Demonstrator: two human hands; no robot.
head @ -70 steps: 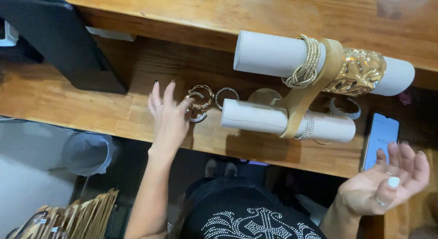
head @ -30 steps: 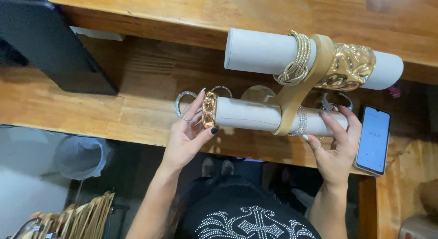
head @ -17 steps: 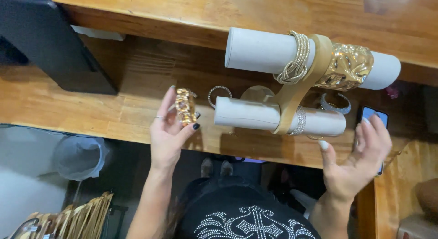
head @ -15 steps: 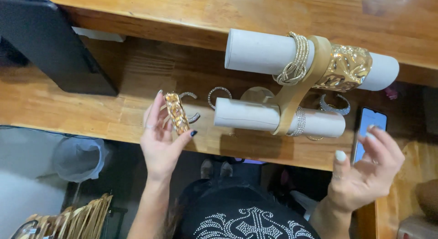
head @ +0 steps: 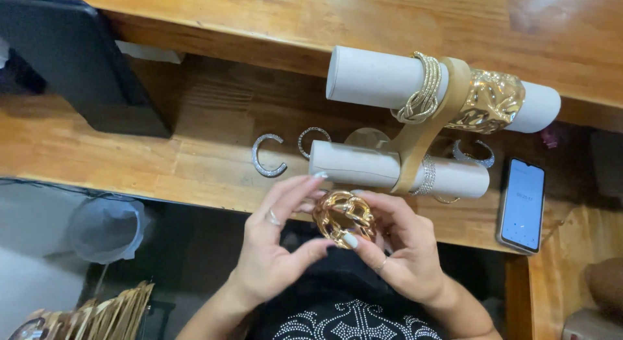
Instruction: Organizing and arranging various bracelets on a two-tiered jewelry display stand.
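Note:
I hold a gold chain-link cuff bracelet [head: 342,218] between both hands, just below the desk's front edge. My left hand [head: 276,249] pinches its left side with fingertips and thumb. My right hand [head: 399,249] grips its right side and underside. Right above them stands a two-tier bracelet stand: the lower white roll [head: 363,166] carries a sparkly bangle [head: 426,176], the upper white roll [head: 379,77] carries a gold stacked bangle [head: 422,90] and a wide hammered gold cuff [head: 490,101].
On the wooden desk [head: 162,164] lie a silver open cuff [head: 267,156], a thin sparkly bangle [head: 310,137] and another silver cuff [head: 477,155]. A phone [head: 522,205] rests at right. A dark monitor [head: 78,67] stands at left. A bin [head: 107,228] sits below.
My left hand carried the gold bracelet off the lower roll's end and down toward me. My right hand came in from the right and took hold of it too.

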